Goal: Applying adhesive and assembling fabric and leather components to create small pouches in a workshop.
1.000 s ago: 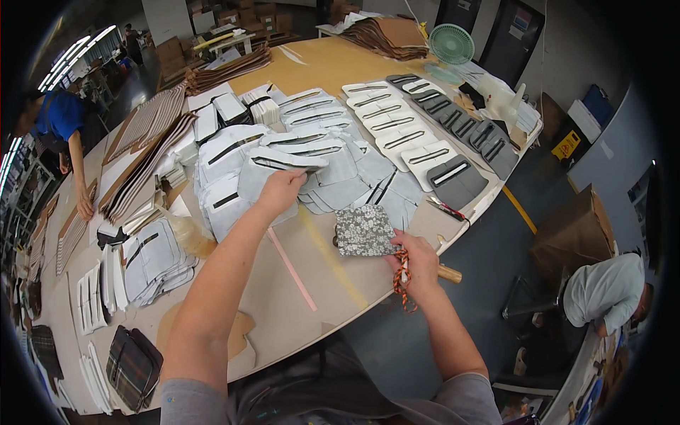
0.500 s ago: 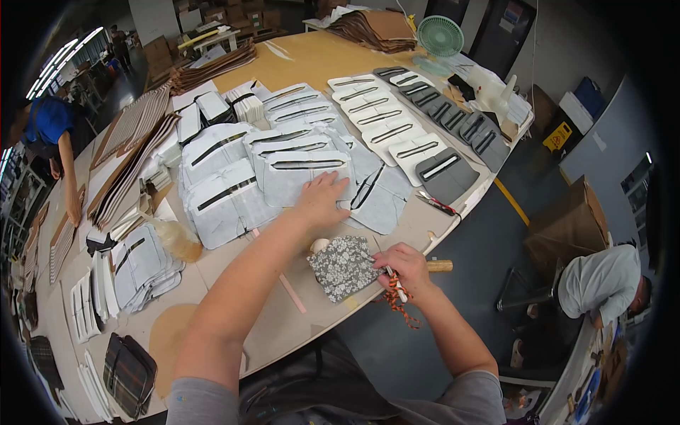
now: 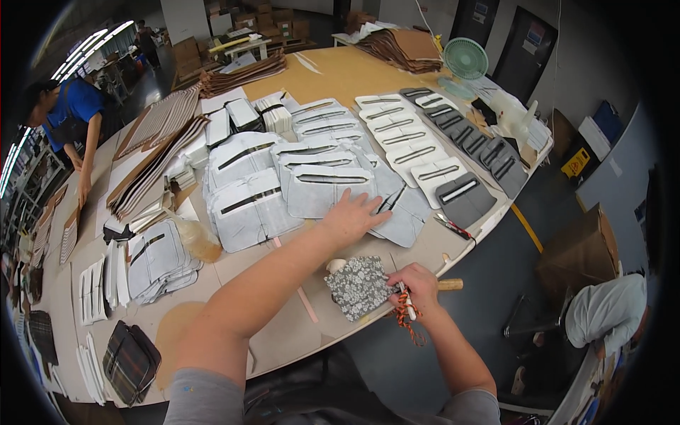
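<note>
Left hand (image 3: 352, 216) has slid, open, onto grey pieces (image 3: 397, 212); right hand (image 3: 418, 283) still grips a tool (image 3: 407, 308)

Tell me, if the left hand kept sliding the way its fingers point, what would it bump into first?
The left hand lies flat with fingers pointing up and right. It would probably first meet the grey cut piece with the dark slit right at its fingertips, though their overlap is hard to judge.

A small grey floral-patterned fabric piece (image 3: 360, 285) lies flat near the table's front edge, its right corner under the right hand (image 3: 416, 285), which grips a thin white tool with an orange-and-black cord. The left hand (image 3: 354, 216) rests flat on a pale grey cut panel (image 3: 327, 190) with a dark slit.
</note>
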### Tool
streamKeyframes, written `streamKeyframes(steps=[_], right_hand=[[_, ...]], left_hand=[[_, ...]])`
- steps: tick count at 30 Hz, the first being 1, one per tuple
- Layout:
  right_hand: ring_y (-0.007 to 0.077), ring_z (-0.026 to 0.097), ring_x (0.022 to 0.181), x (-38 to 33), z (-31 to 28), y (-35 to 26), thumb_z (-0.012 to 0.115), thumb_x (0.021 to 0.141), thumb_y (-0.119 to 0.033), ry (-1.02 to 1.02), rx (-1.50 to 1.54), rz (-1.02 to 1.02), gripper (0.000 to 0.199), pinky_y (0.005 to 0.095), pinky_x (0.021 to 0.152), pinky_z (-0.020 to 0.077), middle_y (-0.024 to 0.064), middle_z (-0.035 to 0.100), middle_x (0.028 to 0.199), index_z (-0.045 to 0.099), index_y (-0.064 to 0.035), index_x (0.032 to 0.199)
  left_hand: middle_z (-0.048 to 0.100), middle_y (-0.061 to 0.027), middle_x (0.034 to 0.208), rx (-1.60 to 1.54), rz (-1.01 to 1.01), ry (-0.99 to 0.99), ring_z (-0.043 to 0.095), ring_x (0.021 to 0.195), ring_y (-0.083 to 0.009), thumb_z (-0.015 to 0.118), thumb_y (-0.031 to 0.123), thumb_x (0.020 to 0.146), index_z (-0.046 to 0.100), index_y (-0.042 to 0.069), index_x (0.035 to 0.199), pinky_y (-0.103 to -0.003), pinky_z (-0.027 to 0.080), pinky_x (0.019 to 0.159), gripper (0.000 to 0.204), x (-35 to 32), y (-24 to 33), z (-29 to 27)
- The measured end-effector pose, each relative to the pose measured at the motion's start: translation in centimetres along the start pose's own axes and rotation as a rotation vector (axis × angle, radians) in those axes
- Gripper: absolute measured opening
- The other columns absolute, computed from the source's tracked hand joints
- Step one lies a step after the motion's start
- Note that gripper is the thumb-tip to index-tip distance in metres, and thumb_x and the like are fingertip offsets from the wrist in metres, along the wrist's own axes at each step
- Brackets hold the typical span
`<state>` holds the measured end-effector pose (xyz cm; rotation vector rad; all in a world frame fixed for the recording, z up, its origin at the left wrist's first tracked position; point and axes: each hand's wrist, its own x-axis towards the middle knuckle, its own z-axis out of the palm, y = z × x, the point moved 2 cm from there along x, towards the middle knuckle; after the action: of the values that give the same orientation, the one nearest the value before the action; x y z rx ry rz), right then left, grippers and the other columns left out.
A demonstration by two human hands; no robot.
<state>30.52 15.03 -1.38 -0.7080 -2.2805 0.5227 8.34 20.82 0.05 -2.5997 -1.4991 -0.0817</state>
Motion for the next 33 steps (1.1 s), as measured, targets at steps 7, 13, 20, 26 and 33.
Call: streamKeyframes(steps=[7, 13, 20, 26, 33], right_hand=[[0.0260, 0.062, 0.073, 0.2, -0.4, -0.5, 0.073, 0.055, -0.007, 0.006, 0.022, -0.008, 0.026, 0.0350, 0.063, 0.0502, 0.0061, 0.071, 0.083, 0.065, -0.0098, 0.079], [0.0253, 0.062, 0.074, 0.3, -0.3, -0.2, 0.076, 0.059, -0.019, 0.008, 0.008, -0.021, 0.023, 0.0363, 0.062, 0.0498, 0.0032, 0.070, 0.083, 0.066, -0.0118, 0.079], [0.0250, 0.062, 0.075, 0.2, -0.3, -0.5, 0.077, 0.055, -0.016, 0.015, 0.006, -0.022, 0.027, 0.0356, 0.063, 0.0498, 0.0037, 0.070, 0.082, 0.066, -0.0115, 0.080], [0.0247, 0.062, 0.072, 0.0, 0.1, -0.1, 0.075, 0.054, -0.012, 0.041, 0.028, 0.003, 0.025, 0.0357, 0.061, 0.0495, 0.0039, 0.069, 0.080, 0.066, -0.0104, 0.077], [0.0243, 0.062, 0.071, 0.4, -0.1, -0.5, 0.073, 0.052, -0.008, 0.060, 0.005, -0.024, 0.024, 0.0351, 0.060, 0.0498, 0.0034, 0.068, 0.078, 0.066, -0.0102, 0.076]], left_hand=[[0.048, -0.0173, 0.134, 0.004, -0.292, 0.136, 0.045, 0.126, -0.0352, 0.052, 0.014, 0.088, 0.047, 0.014, 0.137, -0.059, 0.033, 0.103, 0.049, 0.2, -2.0, 2.5], [0.042, -0.0189, 0.143, -0.039, -0.325, 0.034, 0.040, 0.133, -0.0359, 0.063, 0.016, 0.077, 0.043, 0.010, 0.139, -0.052, 0.033, 0.107, 0.065, -1.4, -3.0, 1.6], [0.038, -0.0221, 0.145, -0.211, -0.453, -0.083, 0.038, 0.134, -0.0383, 0.066, 0.025, 0.074, 0.041, 0.005, 0.140, -0.050, 0.034, 0.107, 0.073, -1.7, -3.6, -0.7], [0.046, -0.0213, 0.137, -0.135, -0.362, -0.204, 0.047, 0.124, -0.0354, 0.062, 0.012, 0.078, 0.045, 0.003, 0.134, -0.046, 0.044, 0.096, 0.059, -0.6, -4.5, 0.4], [0.060, -0.0144, 0.114, 0.080, -0.262, -0.020, 0.061, 0.101, -0.0264, 0.060, 0.010, 0.079, 0.056, 0.006, 0.115, -0.040, 0.049, 0.082, 0.036, -0.5, -5.4, 1.7]])
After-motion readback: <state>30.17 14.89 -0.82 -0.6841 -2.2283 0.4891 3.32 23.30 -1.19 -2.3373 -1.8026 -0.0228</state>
